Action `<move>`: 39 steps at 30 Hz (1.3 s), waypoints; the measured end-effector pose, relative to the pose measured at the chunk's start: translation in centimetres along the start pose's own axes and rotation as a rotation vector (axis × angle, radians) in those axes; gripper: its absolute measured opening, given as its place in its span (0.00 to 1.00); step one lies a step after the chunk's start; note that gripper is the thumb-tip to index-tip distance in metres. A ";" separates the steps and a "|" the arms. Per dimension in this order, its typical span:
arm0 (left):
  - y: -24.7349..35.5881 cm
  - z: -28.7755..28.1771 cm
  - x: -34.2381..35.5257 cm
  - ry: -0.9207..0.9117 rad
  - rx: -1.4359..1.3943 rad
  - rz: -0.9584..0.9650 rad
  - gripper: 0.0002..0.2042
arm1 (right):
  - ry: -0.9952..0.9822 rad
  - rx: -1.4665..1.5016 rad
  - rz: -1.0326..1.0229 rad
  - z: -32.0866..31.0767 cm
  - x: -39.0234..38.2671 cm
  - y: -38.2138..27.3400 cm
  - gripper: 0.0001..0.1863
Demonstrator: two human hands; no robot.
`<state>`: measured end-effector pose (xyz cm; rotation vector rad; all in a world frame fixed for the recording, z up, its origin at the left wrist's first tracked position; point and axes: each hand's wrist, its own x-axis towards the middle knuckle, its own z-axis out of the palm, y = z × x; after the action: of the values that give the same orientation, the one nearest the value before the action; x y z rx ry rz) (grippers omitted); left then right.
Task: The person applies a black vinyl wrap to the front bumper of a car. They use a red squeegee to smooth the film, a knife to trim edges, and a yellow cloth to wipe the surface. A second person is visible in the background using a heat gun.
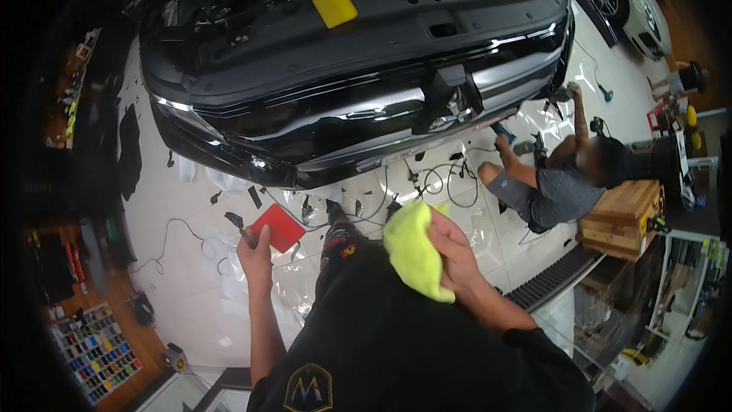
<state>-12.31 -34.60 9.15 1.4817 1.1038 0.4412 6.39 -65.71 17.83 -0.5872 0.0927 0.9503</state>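
Observation:
My left hand (256, 256) is closed on a flat red squeegee card (280, 227), with the thumb along its edge. A small dark piece (235, 219) shows just beyond those fingers; whether I hold it or it lies on the floor I cannot tell. A crumpled lime-yellow cloth (414, 252) hangs from my right hand (454, 250), whose fingers are wrapped into it. In front of me stands a glossy black car front (328, 126) with its engine bay exposed. A yellow squeegee card (335, 8) lies on the black cover above the grille.
At the right a co-worker (564, 183) sits low by the bumper, near a wooden box (621, 217). Cables (457, 183) and dark scraps litter the white tiled floor (198, 297). A white car (625, 0) stands at the far right, and a colour sample board (97, 352) at lower left.

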 end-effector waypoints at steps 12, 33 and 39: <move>2.1 -4.6 5.6 -0.140 0.083 0.045 0.11 | -0.287 -1.975 -0.681 4.5 3.0 -2.2 0.10; 0.2 -10.0 12.5 -0.362 0.121 0.067 0.14 | -0.042 -0.363 -0.412 3.4 2.2 2.2 0.10; -0.6 -8.2 10.3 -0.355 0.080 0.085 0.12 | 0.228 0.183 -0.129 -8.4 13.7 6.2 0.16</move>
<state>-14.02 -21.61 7.48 1.6082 0.7870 0.1829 11.05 -57.09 3.62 -0.5234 0.3381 0.7385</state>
